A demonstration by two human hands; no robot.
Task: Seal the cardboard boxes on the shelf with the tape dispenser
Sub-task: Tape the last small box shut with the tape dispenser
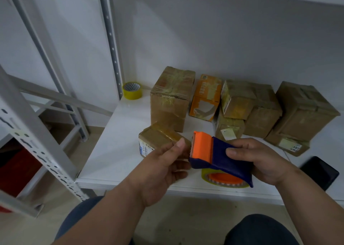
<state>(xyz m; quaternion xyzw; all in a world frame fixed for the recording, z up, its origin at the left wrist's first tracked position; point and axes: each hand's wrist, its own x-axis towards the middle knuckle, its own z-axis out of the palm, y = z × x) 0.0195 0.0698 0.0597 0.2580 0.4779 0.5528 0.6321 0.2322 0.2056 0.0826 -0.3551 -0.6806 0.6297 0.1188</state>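
Note:
My right hand (260, 162) grips the blue and orange tape dispenser (217, 155) above the front of the white shelf (119, 151); its yellowish tape roll (223, 182) hangs underneath. My left hand (163, 168) is at the dispenser's orange toothed end, thumb raised, fingers curled by the blade. Just behind that hand lies a small flat cardboard box (158, 140) wrapped in tape. Several taped cardboard boxes stand at the back, among them a tall one (171, 95), an orange one (205, 97) and a large one (301, 110) at the right.
A spare yellow tape roll (132, 90) sits in the shelf's back left corner by a perforated upright (111, 39). A black phone (319, 172) lies at the right front edge. Another grey rack (37, 133) stands at the left. My knees show below the shelf.

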